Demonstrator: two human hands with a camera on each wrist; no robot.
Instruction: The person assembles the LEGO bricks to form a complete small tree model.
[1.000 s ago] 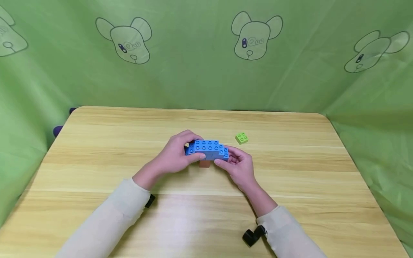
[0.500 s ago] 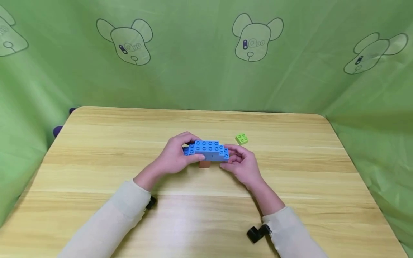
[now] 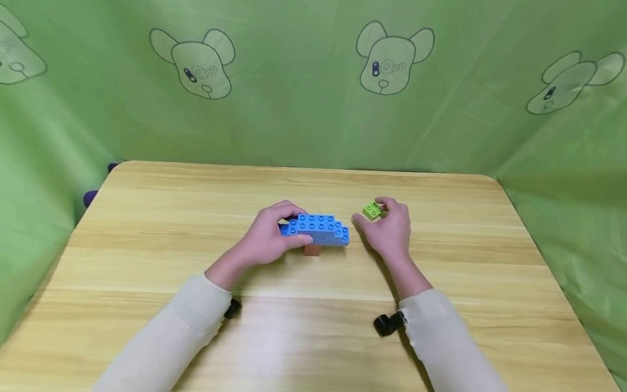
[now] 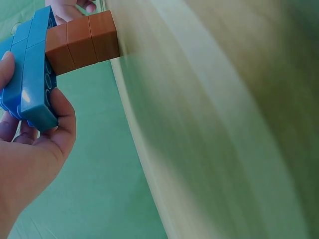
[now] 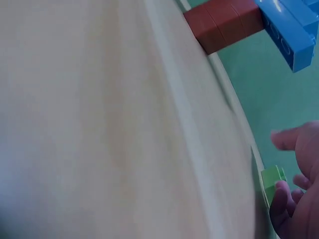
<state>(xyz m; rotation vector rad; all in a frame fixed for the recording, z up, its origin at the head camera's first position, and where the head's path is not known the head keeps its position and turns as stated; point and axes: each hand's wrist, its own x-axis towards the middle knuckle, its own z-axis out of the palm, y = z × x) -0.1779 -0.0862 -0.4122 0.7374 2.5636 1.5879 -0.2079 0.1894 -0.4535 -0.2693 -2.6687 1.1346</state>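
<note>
A stepped stack of blue toy bricks (image 3: 315, 226) sits on top of a brown column of stacked bricks (image 3: 312, 250), which stands on the table. My left hand (image 3: 264, 237) grips the left end of the blue stack, thumb along the near side and fingers behind. In the left wrist view the fingers (image 4: 62, 117) curl under the lowest blue brick. My right hand (image 3: 390, 226) reaches round a lime-green brick (image 3: 372, 210) lying to the right of the stack. Its fingers are at the brick's far right side, while the thumb stands apart from the brick.
The wooden table (image 3: 313, 337) ends at the back against a green curtain (image 3: 303, 120) printed with animal heads. Black wrist devices (image 3: 387, 325) stick out by both sleeves, low over the table.
My right hand has left the right end of the blue stack and moved right and away to the green brick. My left hand has kept its grip on the blue stack.
</note>
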